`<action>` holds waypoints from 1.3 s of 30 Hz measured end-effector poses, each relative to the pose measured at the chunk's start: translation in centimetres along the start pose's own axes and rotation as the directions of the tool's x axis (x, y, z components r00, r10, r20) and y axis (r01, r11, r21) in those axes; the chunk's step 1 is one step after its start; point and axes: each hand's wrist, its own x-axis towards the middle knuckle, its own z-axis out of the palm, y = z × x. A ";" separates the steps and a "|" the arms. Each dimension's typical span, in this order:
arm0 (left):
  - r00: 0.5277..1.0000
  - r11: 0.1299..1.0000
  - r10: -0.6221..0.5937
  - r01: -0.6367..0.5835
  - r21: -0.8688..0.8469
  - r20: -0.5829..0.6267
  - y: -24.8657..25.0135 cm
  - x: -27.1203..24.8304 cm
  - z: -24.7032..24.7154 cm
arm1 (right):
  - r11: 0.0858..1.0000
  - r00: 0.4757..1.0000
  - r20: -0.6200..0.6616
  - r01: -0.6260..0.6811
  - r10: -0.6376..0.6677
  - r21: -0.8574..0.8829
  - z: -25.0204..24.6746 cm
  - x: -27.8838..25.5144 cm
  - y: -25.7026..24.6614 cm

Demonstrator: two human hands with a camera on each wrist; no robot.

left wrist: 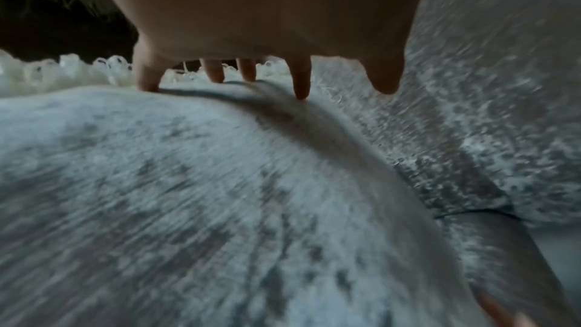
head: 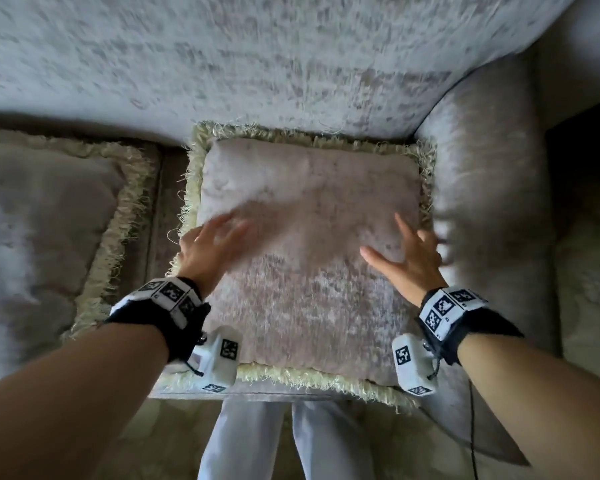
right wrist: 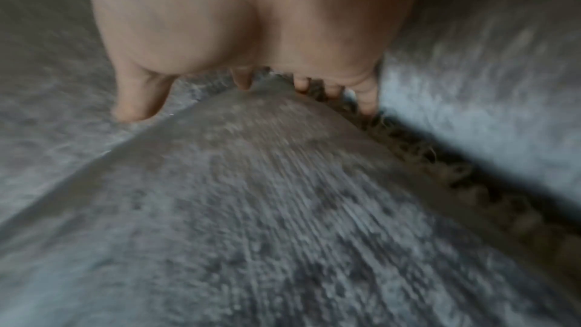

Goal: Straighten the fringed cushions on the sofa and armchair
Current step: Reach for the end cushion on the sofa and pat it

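A square grey-pink cushion (head: 305, 237) with a pale cream fringe lies flat on the sofa seat, tucked into the right corner against the armrest. My left hand (head: 212, 247) is spread over its left side, fingers straight and blurred with motion. My right hand (head: 413, 254) is spread over its right side near the fringe. In the left wrist view the fingertips (left wrist: 300, 88) touch the cushion (left wrist: 188, 195) close to its fringe. In the right wrist view the fingers (right wrist: 366, 98) reach the cushion's (right wrist: 251, 195) fringed edge beside the armrest.
A second fringed cushion (head: 45, 216) lies flat on the seat to the left, a narrow gap between the two. The sofa back (head: 257, 64) rises behind; the armrest (head: 482, 188) closes the right side. My legs (head: 284, 441) stand at the seat's front edge.
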 end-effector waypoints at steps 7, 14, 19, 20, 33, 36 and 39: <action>0.990 0.990 -0.140 0.140 0.013 0.006 -1.1 3.5 0.8 | 0.978 0.995 -0.074 -0.049 0.065 0.203 3.1 3.0 1.9; 1.000 0.997 0.016 -0.015 -0.078 0.015 -0.7 6.1 1.0 | 0.941 0.993 -0.120 0.055 -0.016 0.334 3.1 5.8 2.5; 0.999 0.987 0.011 -0.016 -0.161 -0.032 0.6 4.3 0.7 | 0.923 0.982 -0.178 0.120 -0.057 0.367 2.0 5.2 0.9; 0.999 0.984 0.029 -0.035 -0.175 -0.037 1.0 3.8 0.5 | 0.924 0.979 -0.189 0.136 -0.071 0.357 1.5 4.7 0.4; 0.862 0.888 0.374 -0.440 -0.137 -0.342 6.6 -2.0 -5.3 | 0.742 0.844 -0.404 0.515 -0.353 0.429 -7.6 -0.4 -8.6; 0.775 0.779 0.475 -0.591 -0.210 -0.417 7.4 -2.1 -6.1 | 0.679 0.735 -0.510 0.650 -0.447 0.342 -9.1 -1.2 -10.2; 0.679 0.667 0.537 -0.705 -0.241 -0.501 8.8 -1.9 -6.5 | 0.665 0.605 -0.610 0.728 -0.512 0.164 -10.2 -1.5 -11.4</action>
